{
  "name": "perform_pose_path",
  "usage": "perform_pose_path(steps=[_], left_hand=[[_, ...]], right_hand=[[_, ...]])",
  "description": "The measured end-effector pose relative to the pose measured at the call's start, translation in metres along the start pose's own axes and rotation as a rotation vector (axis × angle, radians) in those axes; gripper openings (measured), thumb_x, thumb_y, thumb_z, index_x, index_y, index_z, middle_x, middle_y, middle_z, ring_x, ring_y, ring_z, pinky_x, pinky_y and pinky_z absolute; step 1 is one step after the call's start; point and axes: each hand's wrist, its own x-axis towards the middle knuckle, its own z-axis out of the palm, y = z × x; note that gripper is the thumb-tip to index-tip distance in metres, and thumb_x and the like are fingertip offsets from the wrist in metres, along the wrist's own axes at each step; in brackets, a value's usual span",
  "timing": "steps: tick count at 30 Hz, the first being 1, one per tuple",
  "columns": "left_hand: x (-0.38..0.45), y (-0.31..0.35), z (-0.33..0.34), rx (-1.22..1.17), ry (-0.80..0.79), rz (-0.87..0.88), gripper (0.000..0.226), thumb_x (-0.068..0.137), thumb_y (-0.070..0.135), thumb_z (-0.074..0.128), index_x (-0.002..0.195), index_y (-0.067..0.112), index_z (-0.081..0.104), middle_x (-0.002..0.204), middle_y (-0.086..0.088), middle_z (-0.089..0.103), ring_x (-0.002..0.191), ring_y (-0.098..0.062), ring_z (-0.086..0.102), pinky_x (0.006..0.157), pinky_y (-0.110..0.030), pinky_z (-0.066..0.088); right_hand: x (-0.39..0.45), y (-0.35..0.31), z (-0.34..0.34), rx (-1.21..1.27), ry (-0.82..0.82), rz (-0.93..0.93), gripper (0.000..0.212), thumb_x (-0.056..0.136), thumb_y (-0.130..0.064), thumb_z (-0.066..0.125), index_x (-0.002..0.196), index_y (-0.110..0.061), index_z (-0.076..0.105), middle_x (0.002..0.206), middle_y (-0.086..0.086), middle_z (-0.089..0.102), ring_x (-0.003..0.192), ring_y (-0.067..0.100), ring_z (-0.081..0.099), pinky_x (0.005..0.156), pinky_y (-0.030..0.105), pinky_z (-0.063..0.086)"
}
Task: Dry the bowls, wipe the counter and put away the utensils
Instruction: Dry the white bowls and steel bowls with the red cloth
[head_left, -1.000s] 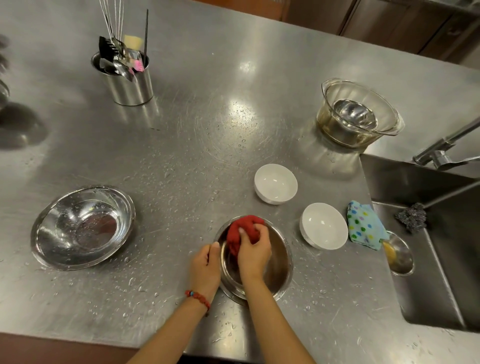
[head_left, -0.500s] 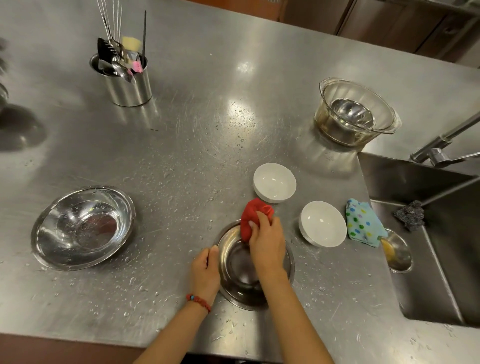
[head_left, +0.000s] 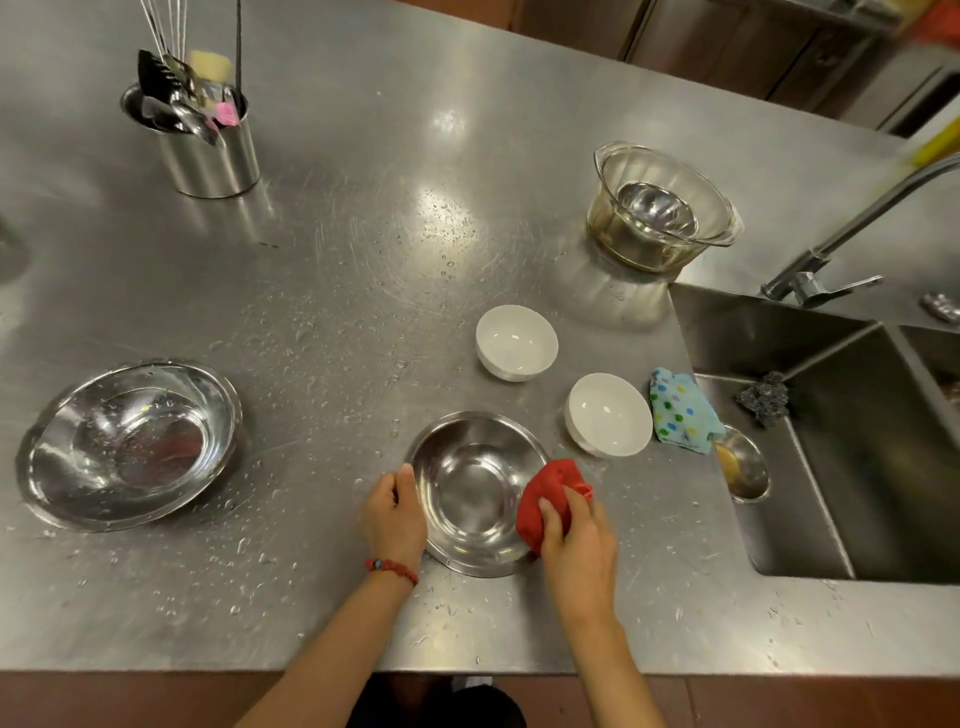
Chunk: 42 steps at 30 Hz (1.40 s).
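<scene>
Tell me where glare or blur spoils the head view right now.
Head view: ceiling-light glare on the counter behind the white bowls; wide-angle bending at the edges; top-right corner smeared. The steel bowl, left hand and right hand gripping the red cloth are sharp.

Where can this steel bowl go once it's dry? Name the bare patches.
Widest bare counter lies between the utensil holder, the glass bowl and the big steel bowl. Another strip runs along the near edge, left of the left hand. It is crowded around the white bowls and spotted cloth beside the sink.
</scene>
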Motion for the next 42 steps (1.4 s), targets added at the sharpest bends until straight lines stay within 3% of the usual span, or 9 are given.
perform_pose_path(steps=[10, 15, 20, 23, 27, 30, 32, 37, 42], left_hand=[[-0.003, -0.015, 0.002, 0.003, 0.016, 0.027, 0.047, 0.091, 0.013, 0.047, 0.047, 0.019, 0.031, 0.048, 0.001, 0.035, 0.051, -0.016, 0.032, 0.056, -0.031, 0.03], [-0.008, -0.015, -0.01, -0.019, -0.026, 0.03, 0.047, 0.091, 0.015, 0.048, 0.047, 0.017, 0.032, 0.047, 0.001, 0.034, 0.049, -0.013, 0.03, 0.055, -0.03, 0.028], [-0.018, -0.013, -0.029, 0.03, -0.103, 0.001, 0.03, 0.091, 0.034, 0.05, 0.065, 0.017, 0.051, 0.06, -0.002, 0.056, 0.058, -0.019, 0.054, 0.054, -0.026, 0.044], [-0.026, -0.012, -0.055, 0.184, -0.097, 0.151, 0.012, 0.09, 0.028, 0.052, 0.085, 0.018, 0.057, 0.072, 0.001, 0.062, 0.069, -0.019, 0.055, 0.059, -0.022, 0.041], [-0.024, -0.008, -0.1, 0.411, -0.089, 0.404, 0.027, 0.089, 0.021, 0.056, 0.113, 0.009, 0.059, 0.109, -0.012, 0.063, 0.098, -0.028, 0.057, 0.087, -0.036, 0.044], [-0.021, 0.0, -0.134, 0.571, -0.074, 0.586, 0.034, 0.086, 0.022, 0.054, 0.114, 0.004, 0.059, 0.113, -0.018, 0.064, 0.105, -0.033, 0.059, 0.092, -0.044, 0.044], [-0.015, 0.005, -0.154, 0.689, -0.025, 0.674, 0.037, 0.081, 0.024, 0.052, 0.109, 0.002, 0.063, 0.11, -0.019, 0.067, 0.103, -0.035, 0.062, 0.09, -0.048, 0.045], [0.019, 0.007, -0.21, 0.85, 0.008, 0.678, 0.045, 0.084, 0.031, 0.041, 0.113, 0.004, 0.062, 0.122, -0.017, 0.061, 0.119, -0.035, 0.051, 0.098, -0.051, 0.038], [0.076, 0.002, -0.269, 0.853, 0.01, 0.645, 0.037, 0.087, 0.02, 0.055, 0.121, 0.005, 0.055, 0.133, -0.017, 0.051, 0.129, -0.034, 0.04, 0.104, -0.051, 0.032]], right_hand=[[-0.054, -0.039, 0.034, 0.049, -0.017, -0.037, 0.035, 0.091, -0.029, 0.053, 0.122, -0.013, 0.057, 0.116, 0.008, 0.06, 0.104, 0.025, 0.057, 0.088, 0.029, 0.044], [-0.053, -0.04, 0.028, 0.36, -0.107, 0.076, 0.029, 0.085, -0.027, 0.063, 0.112, -0.014, 0.066, 0.107, 0.007, 0.068, 0.102, 0.023, 0.061, 0.093, 0.036, 0.047], [-0.06, -0.041, 0.018, 0.568, -0.07, 0.097, 0.028, 0.082, -0.022, 0.067, 0.109, -0.014, 0.068, 0.104, 0.006, 0.071, 0.098, 0.018, 0.064, 0.092, 0.042, 0.05], [-0.062, -0.042, 0.015, 0.611, -0.074, 0.073, 0.029, 0.082, -0.022, 0.068, 0.109, -0.012, 0.068, 0.105, 0.007, 0.071, 0.1, 0.02, 0.064, 0.093, 0.043, 0.05], [-0.067, -0.056, 0.019, 0.635, -0.127, 0.014, 0.025, 0.082, -0.017, 0.068, 0.106, -0.01, 0.069, 0.101, 0.008, 0.071, 0.097, 0.021, 0.064, 0.092, 0.039, 0.049], [-0.073, -0.076, 0.028, 0.643, -0.153, -0.024, 0.025, 0.081, -0.016, 0.068, 0.105, -0.01, 0.069, 0.099, 0.007, 0.071, 0.095, 0.022, 0.064, 0.091, 0.033, 0.048], [-0.078, -0.093, 0.036, 0.644, -0.176, -0.052, 0.027, 0.081, -0.015, 0.068, 0.107, -0.009, 0.068, 0.102, 0.009, 0.071, 0.097, 0.023, 0.064, 0.093, 0.037, 0.048], [-0.087, -0.138, 0.065, 0.656, -0.229, -0.089, 0.031, 0.08, -0.017, 0.069, 0.11, -0.01, 0.067, 0.106, 0.009, 0.069, 0.102, 0.023, 0.062, 0.095, 0.041, 0.048], [-0.093, -0.195, 0.109, 0.679, -0.216, -0.062, 0.03, 0.079, -0.018, 0.07, 0.109, -0.014, 0.067, 0.103, 0.006, 0.07, 0.097, 0.021, 0.063, 0.092, 0.038, 0.05]])
